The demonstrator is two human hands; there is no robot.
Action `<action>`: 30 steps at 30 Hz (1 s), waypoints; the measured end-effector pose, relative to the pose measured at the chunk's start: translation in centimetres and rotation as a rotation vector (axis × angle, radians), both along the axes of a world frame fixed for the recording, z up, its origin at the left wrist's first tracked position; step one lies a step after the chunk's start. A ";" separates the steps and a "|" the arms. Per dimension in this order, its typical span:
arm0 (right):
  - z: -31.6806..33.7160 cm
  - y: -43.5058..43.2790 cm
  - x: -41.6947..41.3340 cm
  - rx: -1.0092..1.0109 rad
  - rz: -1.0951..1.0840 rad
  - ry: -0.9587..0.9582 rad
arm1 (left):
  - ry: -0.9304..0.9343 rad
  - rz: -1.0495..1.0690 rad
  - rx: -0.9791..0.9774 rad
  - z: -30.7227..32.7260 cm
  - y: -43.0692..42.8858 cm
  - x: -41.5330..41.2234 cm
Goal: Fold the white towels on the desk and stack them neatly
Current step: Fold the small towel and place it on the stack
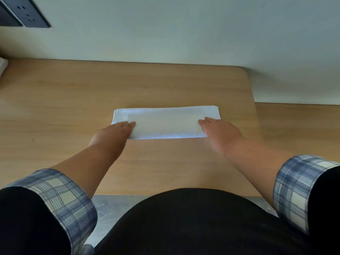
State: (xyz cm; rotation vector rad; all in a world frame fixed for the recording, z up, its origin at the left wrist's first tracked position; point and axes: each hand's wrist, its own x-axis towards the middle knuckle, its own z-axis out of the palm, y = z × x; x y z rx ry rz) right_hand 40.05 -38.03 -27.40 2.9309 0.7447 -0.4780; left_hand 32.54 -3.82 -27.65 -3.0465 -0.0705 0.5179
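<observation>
Left hand (114,133) and right hand (219,131) flat, fingers extended, gripping nothing, pressing opposite ends of folded white towel (165,122) on desk (73,100).

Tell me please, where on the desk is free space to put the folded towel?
The desk is bare left of the towel, up to a white object at the left edge. Another bare strip runs between towel and wall. The crowded part is at the towel's ends, where the left hand and right hand press.

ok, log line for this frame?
stage: towel folded to strip on desk | left hand flat on left end | right hand flat on right end | stack: none visible
</observation>
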 end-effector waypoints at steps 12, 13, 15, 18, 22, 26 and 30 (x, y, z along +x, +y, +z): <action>14.6 -1.3 7.9 0.031 0.206 -0.218 | -0.158 -0.073 0.037 14.3 -0.9 1.1; 15.3 -1.5 8.3 0.024 0.244 -0.245 | -0.144 -0.085 0.080 15.1 -1.3 0.7; 16.5 -1.6 8.8 -0.001 0.320 -0.279 | -0.109 -0.060 0.183 16.5 -2.5 -0.4; 17.6 -0.9 9.0 -0.057 0.421 -0.304 | -0.061 0.049 0.325 18.0 -3.9 -2.3; 19.2 1.4 8.4 -0.035 0.500 -0.310 | -0.046 0.254 0.352 19.5 -4.0 -5.8; 21.0 5.3 6.9 -0.020 0.578 -0.350 | -0.072 0.388 0.359 20.4 -2.2 -10.3; 22.9 11.5 3.7 0.001 0.637 -0.379 | -0.113 0.507 0.374 21.7 2.2 -15.4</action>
